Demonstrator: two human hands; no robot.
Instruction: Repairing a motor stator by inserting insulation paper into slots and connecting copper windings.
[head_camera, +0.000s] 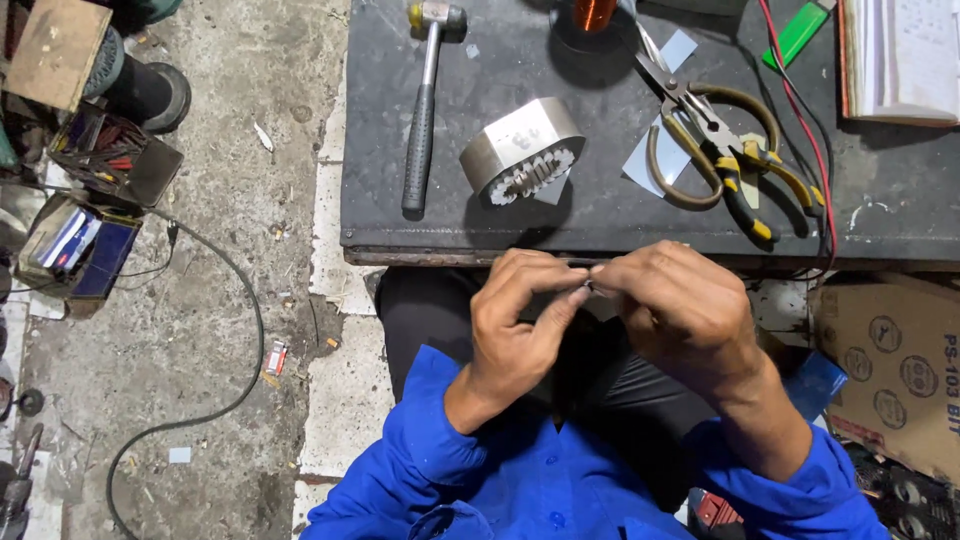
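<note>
Over a dark worktable (880, 190) and cracked concrete floor (200, 300), both hands' fingers (560, 305) pinch a small strip (585, 265).

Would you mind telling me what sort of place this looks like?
Probably a small repair workshop: a dark workbench carries a hammer, scissors and a slotted metal motor core, above a rough concrete floor.
</note>
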